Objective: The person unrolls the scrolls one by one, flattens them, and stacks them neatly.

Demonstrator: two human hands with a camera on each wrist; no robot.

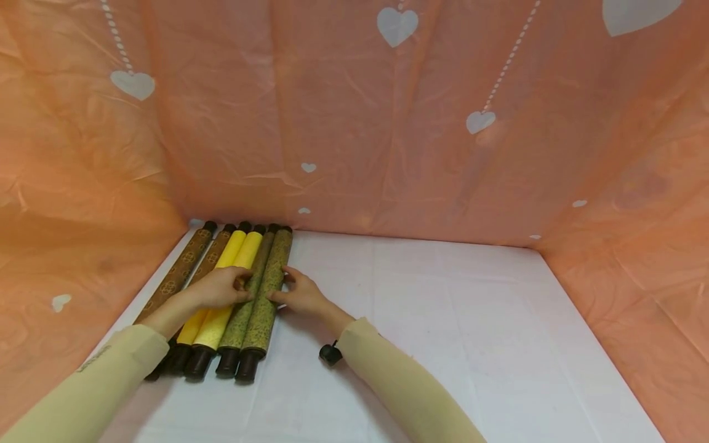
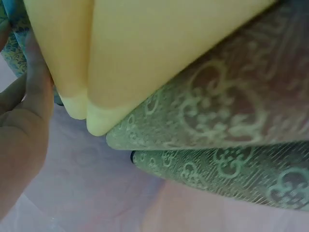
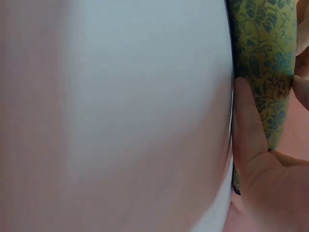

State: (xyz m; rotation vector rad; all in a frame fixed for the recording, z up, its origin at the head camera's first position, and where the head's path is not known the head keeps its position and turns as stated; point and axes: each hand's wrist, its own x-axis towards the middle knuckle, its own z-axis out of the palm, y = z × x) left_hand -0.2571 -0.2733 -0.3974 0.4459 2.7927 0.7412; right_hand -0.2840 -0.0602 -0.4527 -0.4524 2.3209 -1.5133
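Green floral, brocade-look rolled scrolls (image 1: 261,326), apparently being aligned: left hand (image 1: 220,288), right hand (image 1: 306,296) touch them, fingers apart; next calls for even pressure!

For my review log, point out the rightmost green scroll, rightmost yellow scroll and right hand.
Rightmost green scroll (image 1: 272,281): head view, middle of its roll.
Rightmost yellow scroll (image 1: 215,326): head view, lower part of its roll.
Right hand (image 1: 306,296): head view, back of the hand.

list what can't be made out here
Near parts of both brown scrolls: head view, partly hidden by the left forearm and sleeve.
Marking on that sleeve: head view, too small to read.
One end of each yellow scroll: left wrist view, cut by top edge.
One end of the floral green scroll: right wrist view, cut by top edge.
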